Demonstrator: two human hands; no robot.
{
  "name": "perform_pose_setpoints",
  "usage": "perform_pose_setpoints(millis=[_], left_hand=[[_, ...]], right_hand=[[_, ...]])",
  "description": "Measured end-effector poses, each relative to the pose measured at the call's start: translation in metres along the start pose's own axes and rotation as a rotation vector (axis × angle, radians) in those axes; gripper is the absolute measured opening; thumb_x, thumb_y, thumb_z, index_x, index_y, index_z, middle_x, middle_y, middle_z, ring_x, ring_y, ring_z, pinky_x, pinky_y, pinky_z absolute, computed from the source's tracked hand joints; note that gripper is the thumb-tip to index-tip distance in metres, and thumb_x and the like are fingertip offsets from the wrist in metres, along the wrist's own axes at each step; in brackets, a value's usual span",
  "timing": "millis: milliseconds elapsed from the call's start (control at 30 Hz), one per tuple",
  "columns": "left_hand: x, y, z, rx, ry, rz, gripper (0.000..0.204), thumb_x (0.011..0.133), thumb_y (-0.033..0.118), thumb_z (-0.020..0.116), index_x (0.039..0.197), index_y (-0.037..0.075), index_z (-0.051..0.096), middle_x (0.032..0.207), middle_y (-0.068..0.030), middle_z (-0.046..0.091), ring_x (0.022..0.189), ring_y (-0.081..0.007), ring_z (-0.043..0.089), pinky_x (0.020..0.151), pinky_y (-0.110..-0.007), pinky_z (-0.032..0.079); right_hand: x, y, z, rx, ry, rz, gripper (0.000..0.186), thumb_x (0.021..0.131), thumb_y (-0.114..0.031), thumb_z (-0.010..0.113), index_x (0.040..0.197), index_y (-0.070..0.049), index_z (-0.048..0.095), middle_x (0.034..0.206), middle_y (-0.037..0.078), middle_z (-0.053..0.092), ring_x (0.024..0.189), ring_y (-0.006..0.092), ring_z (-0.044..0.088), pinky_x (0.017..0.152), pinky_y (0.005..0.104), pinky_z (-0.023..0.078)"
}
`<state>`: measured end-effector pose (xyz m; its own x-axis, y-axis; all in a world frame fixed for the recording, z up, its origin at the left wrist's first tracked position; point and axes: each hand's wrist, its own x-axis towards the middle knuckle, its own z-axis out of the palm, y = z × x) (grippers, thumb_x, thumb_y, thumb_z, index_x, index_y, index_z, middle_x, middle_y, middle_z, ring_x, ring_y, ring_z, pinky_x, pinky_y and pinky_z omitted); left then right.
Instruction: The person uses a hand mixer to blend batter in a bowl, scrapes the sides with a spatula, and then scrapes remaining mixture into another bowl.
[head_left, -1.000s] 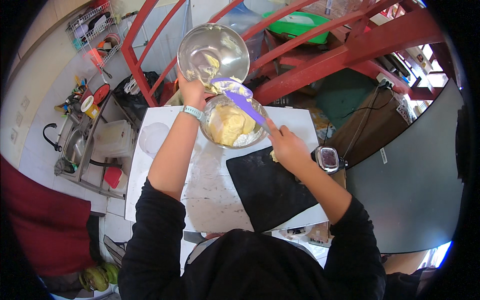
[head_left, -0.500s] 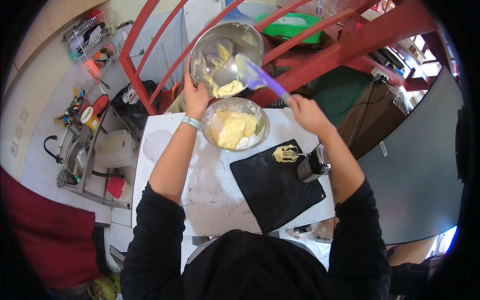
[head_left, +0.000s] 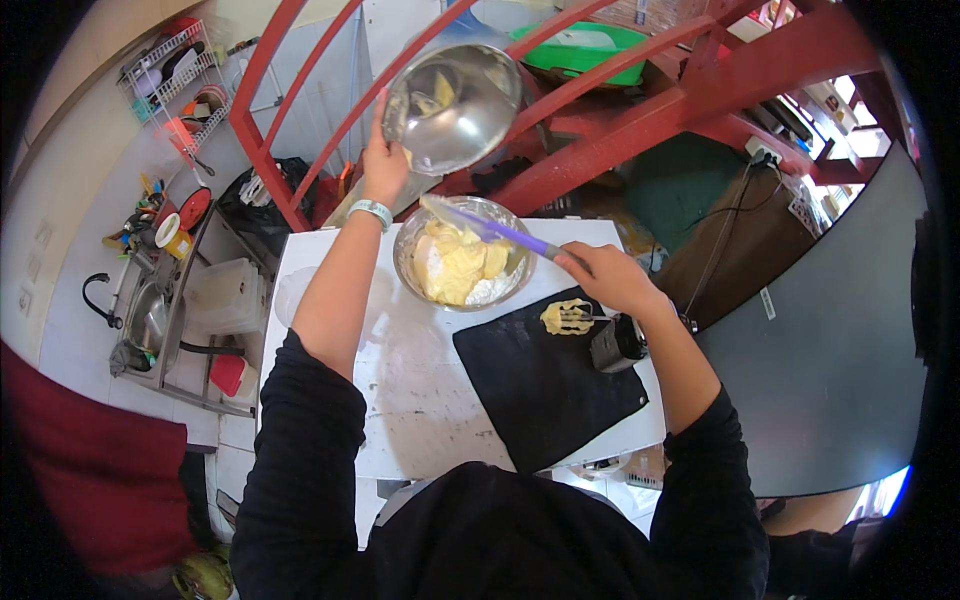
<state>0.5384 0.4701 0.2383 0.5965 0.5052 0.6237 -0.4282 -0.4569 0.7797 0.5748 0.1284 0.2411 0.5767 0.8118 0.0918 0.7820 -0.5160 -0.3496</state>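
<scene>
My left hand (head_left: 384,163) grips the left rim of a metal mixing bowl (head_left: 470,125), held up and tilted with its inside toward me. Yellow batter smears still cling to its wall. Below it, on the white table (head_left: 410,400), stands a second metal bowl (head_left: 527,262) with thick yellow batter (head_left: 460,262) and white powder in it. My right hand (head_left: 608,277) is closed round the handle of a purple spatula (head_left: 500,228), whose pale, batter-coated blade lies over this lower bowl. Nearby, a hand mixer (head_left: 617,345) with batter on its beaters rests on a black cloth (head_left: 540,390).
A red metal railing (head_left: 620,125) runs behind the table, with a green basin (head_left: 620,50) beyond it. The sink (head_left: 150,318) and a dish rack (head_left: 180,85) are at the left. A dark grey surface (head_left: 830,350) curves along the right.
The spatula has come down from inside the raised bowl to over the lower one. Most of the batter lump in the raised bowl is gone, and that bowl is slightly higher and further left.
</scene>
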Motion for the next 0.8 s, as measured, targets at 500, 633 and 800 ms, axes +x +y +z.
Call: perform_pose_setpoints(millis=[500,633,800], left_hand=[[-0.036,0.010,0.007,-0.145,-0.051,-0.082,0.080,0.073,-0.021,0.028,0.144,0.017,0.020,0.139,-0.0145,0.036,0.126,-0.0220,0.039,0.101,-0.027,0.033],[-0.036,0.016,-0.003,0.044,-0.119,-0.112,0.081,0.072,-0.020,0.030,0.143,0.017,0.022,0.138,-0.0155,0.038,0.126,-0.0235,0.040,0.101,-0.027,0.033],[-0.046,0.053,0.014,-0.092,-0.014,-0.039,0.078,0.074,-0.018,0.031,0.143,0.017,0.024,0.138,-0.0136,0.038,0.126,-0.0231,0.040,0.101,-0.028,0.033]], right_hand=[[0.024,-0.016,-0.029,-0.641,0.551,-0.127,0.038,0.085,-0.028,0.054,0.119,-0.014,0.051,0.071,0.010,0.056,0.061,0.0256,0.062,0.051,0.0385,0.050],[0.035,-0.028,-0.055,-0.778,0.609,-0.124,0.042,0.086,-0.028,0.053,0.125,-0.015,0.047,0.078,0.009,0.055,0.068,0.0248,0.062,0.050,0.0386,0.050],[0.027,-0.032,-0.032,-0.484,0.284,0.142,0.041,0.091,-0.032,0.044,0.128,-0.012,0.045,0.081,0.017,0.062,0.070,0.0336,0.064,0.056,0.0431,0.052]])
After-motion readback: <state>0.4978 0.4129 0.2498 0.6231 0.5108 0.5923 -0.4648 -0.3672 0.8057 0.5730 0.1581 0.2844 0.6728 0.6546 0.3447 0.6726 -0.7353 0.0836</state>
